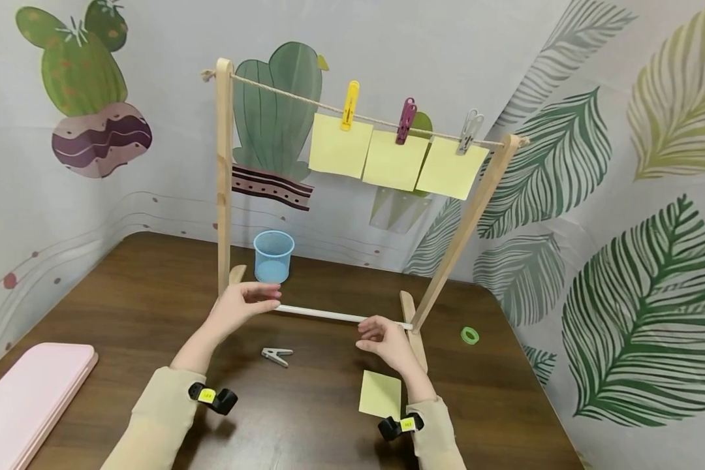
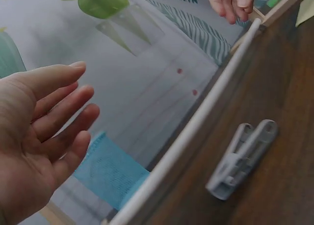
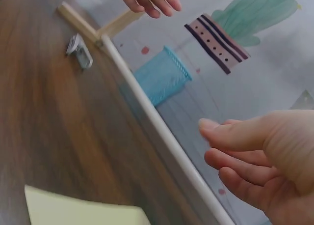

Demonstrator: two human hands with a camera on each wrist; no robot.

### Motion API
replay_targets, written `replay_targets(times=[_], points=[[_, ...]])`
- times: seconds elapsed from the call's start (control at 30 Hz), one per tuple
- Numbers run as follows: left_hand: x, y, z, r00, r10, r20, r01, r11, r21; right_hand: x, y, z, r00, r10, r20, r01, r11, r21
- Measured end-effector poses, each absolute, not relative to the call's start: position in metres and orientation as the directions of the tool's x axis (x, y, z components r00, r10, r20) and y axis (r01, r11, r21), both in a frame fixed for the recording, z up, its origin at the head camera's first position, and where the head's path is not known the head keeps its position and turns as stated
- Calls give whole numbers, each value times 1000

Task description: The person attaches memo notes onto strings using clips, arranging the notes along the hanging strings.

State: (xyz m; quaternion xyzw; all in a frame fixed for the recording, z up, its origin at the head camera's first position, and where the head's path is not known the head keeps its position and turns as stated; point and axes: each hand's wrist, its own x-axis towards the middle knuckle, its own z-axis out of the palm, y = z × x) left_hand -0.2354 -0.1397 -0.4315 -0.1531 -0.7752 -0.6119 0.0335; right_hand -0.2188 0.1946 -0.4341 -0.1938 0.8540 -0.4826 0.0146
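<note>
My left hand [image 1: 248,303] hovers near the left end of the white rod [image 1: 323,314], its fingers relaxed and holding nothing. Toward the rod's right end, my right hand [image 1: 386,341] is also bare, with loosely bent fingers. Between and below the hands, a grey clothespin [image 1: 277,356] lies on the table. A yellow sticky note [image 1: 380,394] lies flat beside the right wrist. Above, three sticky notes hang from a string [image 1: 294,96], under a yellow clothespin [image 1: 350,106], a purple clothespin [image 1: 407,121] and a grey-white clothespin [image 1: 470,131].
Wooden posts [image 1: 224,176] hold the string at both sides. A blue mesh cup [image 1: 273,256] stands behind the rod. A green ring [image 1: 470,335] lies at the right, and a pink case [image 1: 41,391] at the left table edge. A printed cloth hangs behind.
</note>
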Motion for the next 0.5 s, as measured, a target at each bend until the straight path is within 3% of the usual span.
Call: replay_targets(times=[0.13,0.5], points=[[-234,-138,-445,-951,220,217,269,247,931,-228,206,-459,-914,-369,166,-345,498,-795],[-225,-137,-464,-913,372,168,306,352,885,-222,223,-469,-877,-475,71,-376,588,-716]])
